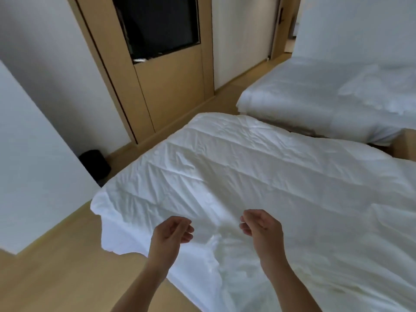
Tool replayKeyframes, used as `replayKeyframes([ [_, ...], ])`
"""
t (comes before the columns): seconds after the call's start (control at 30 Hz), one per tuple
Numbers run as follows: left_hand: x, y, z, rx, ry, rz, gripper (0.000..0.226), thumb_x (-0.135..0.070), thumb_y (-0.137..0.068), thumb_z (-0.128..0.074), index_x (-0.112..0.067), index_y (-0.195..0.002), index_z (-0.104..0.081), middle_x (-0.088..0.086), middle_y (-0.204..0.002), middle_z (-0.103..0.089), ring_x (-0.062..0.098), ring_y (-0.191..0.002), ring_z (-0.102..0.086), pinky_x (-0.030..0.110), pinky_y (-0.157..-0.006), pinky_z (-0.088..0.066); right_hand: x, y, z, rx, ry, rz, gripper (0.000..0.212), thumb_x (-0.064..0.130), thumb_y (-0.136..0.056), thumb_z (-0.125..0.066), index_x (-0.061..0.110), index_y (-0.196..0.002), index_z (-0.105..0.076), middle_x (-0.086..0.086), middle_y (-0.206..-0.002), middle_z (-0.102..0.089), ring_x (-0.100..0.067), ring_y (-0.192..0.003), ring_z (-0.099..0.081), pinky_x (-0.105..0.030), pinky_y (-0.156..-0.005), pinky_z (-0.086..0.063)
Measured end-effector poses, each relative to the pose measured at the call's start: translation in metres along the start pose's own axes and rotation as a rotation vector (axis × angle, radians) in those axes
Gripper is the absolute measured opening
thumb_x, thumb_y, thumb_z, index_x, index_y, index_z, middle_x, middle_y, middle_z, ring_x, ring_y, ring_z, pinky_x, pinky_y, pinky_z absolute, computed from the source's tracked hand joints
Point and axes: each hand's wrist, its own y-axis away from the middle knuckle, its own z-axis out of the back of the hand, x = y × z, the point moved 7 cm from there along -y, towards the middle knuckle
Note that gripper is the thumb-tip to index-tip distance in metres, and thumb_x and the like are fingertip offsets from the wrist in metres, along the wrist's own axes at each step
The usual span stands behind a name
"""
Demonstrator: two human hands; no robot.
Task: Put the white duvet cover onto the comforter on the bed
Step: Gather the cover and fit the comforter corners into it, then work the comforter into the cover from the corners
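Head view: a small black round bin sits on the light wooden floor by the wall. The left hand and right hand hover side by side, apart, fingers loosely curled, gripping nothing. Under them the wrinkled white duvet cover lies spread over the near bed, with a second white-covered bed beyond at right.

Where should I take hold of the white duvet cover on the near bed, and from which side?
Pinch the white duvet cover at its free corner, which juts out over the wooden floor. Come from the floor side with the left hand; the edge hangs loose there, so fingers can probably slip under it.
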Motion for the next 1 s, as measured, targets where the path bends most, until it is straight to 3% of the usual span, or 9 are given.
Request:
replayKeyframes([
  [0.13, 0.010, -0.013, 0.115, -0.161, 0.060, -0.009, 0.022, -0.012, -0.098, -0.064, -0.016, -0.079, -0.076, 0.011, -0.078, -0.073, 0.024, -0.070, -0.071, 0.029, -0.069, -0.059, -0.001, 0.012, -0.121, 0.155, 0.061, 0.017, 0.010, 0.011, -0.093, -0.070, 0.009, -0.085, -0.074, -0.008, -0.077, -0.075, -0.020, -0.067, -0.071, -0.035, -0.074, -0.059],
  [0.33, 0.048, -0.032, 0.236, -0.364, 0.138, 0.007, 0.022, -0.015, -0.098, -0.065, -0.019, -0.079, -0.076, 0.008, -0.079, -0.073, 0.022, -0.067, -0.068, 0.031, -0.067, -0.059, -0.012, 0.017, -0.263, 0.349, 0.135, 0.050, 0.012, 0.009, -0.093, -0.069, 0.009, -0.082, -0.074, -0.007, -0.075, -0.074, -0.020, -0.067, -0.071, -0.023, -0.064, -0.058],
  [0.67, 0.059, -0.132, 0.370, -0.614, 0.115, 0.037, 0.028, -0.009, -0.098, -0.063, -0.019, -0.075, -0.076, 0.011, -0.074, -0.071, 0.022, -0.062, -0.066, 0.031, -0.065, -0.058, -0.009, -0.093, -0.469, 0.496, 0.139, 0.060, 0.024, 0.014, -0.095, -0.068, 0.028, -0.076, -0.075, -0.005, -0.075, -0.074, -0.021, -0.071, -0.072, -0.026, -0.068, -0.060],
  [0.83, 0.032, -0.204, 0.437, -0.664, 0.067, 0.000, 0.028, -0.010, -0.098, -0.063, -0.020, -0.075, -0.075, 0.011, -0.074, -0.071, 0.021, -0.063, -0.067, 0.030, -0.063, -0.059, 0.000, -0.137, -0.563, 0.580, 0.124, 0.049, 0.025, 0.016, -0.096, -0.068, 0.029, -0.076, -0.075, -0.004, -0.074, -0.073, -0.019, -0.069, -0.072, -0.021, -0.064, -0.057],
  [1.0, 0.029, -0.281, 0.499, -0.686, 0.097, -0.004, 0.026, -0.011, -0.097, -0.064, -0.019, -0.075, -0.075, 0.011, -0.073, -0.070, 0.022, -0.063, -0.065, 0.034, -0.062, -0.058, -0.003, -0.180, -0.637, 0.558, 0.104, 0.049, 0.025, 0.016, -0.096, -0.067, 0.028, -0.076, -0.074, -0.005, -0.074, -0.073, -0.022, -0.068, -0.071, -0.025, -0.065, -0.058],
])
